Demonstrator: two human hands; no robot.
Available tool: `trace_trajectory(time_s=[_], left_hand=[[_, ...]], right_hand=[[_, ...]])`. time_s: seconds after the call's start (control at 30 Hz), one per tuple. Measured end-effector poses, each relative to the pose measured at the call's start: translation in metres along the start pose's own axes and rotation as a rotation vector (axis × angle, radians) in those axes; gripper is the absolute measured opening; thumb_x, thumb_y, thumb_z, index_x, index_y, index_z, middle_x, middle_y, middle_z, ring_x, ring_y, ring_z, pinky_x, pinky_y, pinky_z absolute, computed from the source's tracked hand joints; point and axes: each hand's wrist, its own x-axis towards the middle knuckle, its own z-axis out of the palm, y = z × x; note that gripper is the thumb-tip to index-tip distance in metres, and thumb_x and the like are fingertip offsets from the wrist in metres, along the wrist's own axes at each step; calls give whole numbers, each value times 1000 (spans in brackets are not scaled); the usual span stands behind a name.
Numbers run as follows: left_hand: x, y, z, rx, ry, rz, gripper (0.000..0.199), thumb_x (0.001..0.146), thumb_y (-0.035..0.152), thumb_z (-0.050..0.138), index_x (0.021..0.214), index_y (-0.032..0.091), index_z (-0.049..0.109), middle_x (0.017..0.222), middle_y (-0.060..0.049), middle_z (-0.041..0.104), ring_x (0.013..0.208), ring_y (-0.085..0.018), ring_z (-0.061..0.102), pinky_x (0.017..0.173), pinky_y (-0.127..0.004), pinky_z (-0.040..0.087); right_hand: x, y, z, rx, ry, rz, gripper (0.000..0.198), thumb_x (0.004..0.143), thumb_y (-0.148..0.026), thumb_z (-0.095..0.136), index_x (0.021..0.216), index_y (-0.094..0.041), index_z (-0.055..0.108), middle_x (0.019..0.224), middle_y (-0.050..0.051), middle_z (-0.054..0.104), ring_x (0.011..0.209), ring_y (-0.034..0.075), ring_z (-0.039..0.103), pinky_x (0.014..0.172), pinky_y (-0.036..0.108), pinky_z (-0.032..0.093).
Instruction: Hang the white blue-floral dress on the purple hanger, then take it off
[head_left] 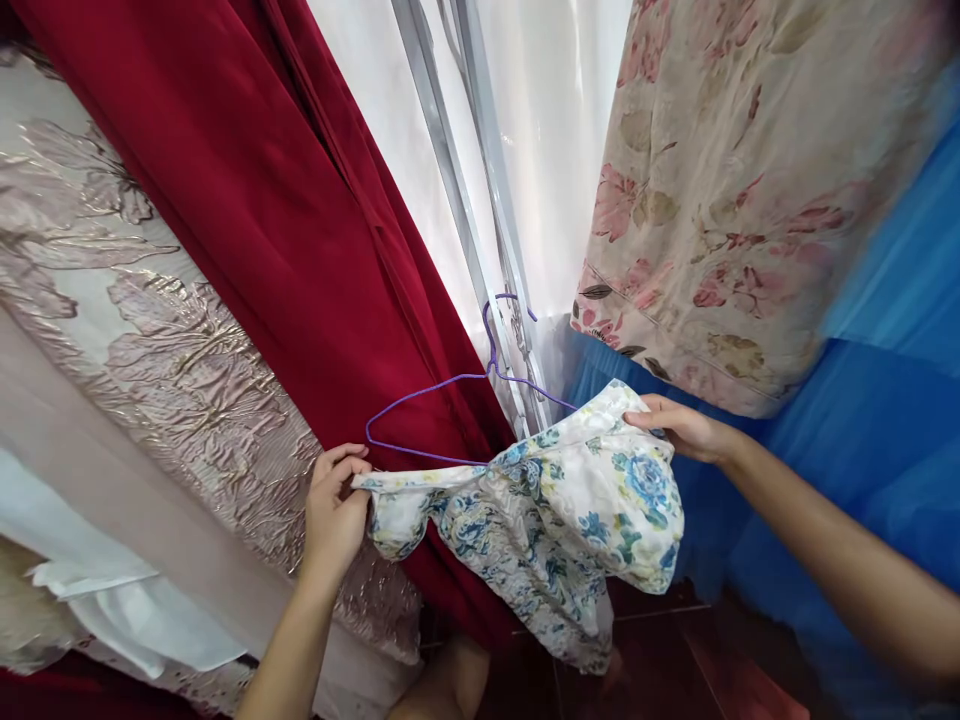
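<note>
A white blouse [555, 500] with a blue, green and yellow floral print hangs stretched between my two hands. My left hand [337, 500] pinches its narrow upper edge at the left end. At the right end, my right hand [682, 425] grips the other upper corner, thumb and fingers closed on the cloth. A purple hanger [427, 390] rises above the blouse, its hook pointing up. The hanger's left arm shows outside the blouse, over red cloth, while its right arm goes behind the fabric. Whether the hanger's hook rests on anything, I cannot tell.
Long red fabric [255, 230] hangs behind, beside textured pink floral cloth [187, 330]. Metal poles [480, 150] stand before white fabric [555, 130]. Pink-flowered beige cloth [720, 220] and blue fabric [900, 400] hang at right. Dark red floor tiles [645, 660] show below, with part of a leg [450, 680].
</note>
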Motion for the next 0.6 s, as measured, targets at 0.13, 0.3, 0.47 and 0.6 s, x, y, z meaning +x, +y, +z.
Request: trace_trajectory(time_s=[0.13, 0.3, 0.47, 0.6], left_hand=[[-7, -4, 1, -97, -40, -10, 12, 82, 23, 61, 71, 19, 59, 123, -9, 55, 122, -28, 59, 106, -44, 48], [7, -7, 12, -181, -30, -38, 8, 81, 15, 54, 74, 19, 54, 132, -7, 61, 115, -24, 67, 97, -38, 53], [18, -20, 22, 40, -20, 0, 15, 74, 12, 50, 75, 19, 63, 105, -7, 71, 98, -24, 68, 89, -37, 50], [20, -22, 29, 82, 24, 4, 19, 76, 14, 52, 78, 20, 70, 90, -5, 69, 89, -23, 64, 85, -34, 47]], right_hand=[[0, 5, 4, 113, -22, -36, 33, 74, -36, 83, 95, -12, 78, 85, 12, 81, 72, 22, 78, 70, 28, 62], [15, -5, 17, 253, -14, -102, 25, 70, -30, 80, 91, -17, 77, 83, 8, 82, 72, 24, 78, 72, 31, 64], [13, 0, 19, 301, 61, -95, 31, 77, -27, 70, 107, -18, 73, 93, 8, 82, 83, 29, 79, 81, 43, 65], [4, 5, 17, 339, 97, -77, 28, 77, -23, 70, 104, -17, 74, 90, 8, 82, 79, 30, 80, 77, 43, 66]])
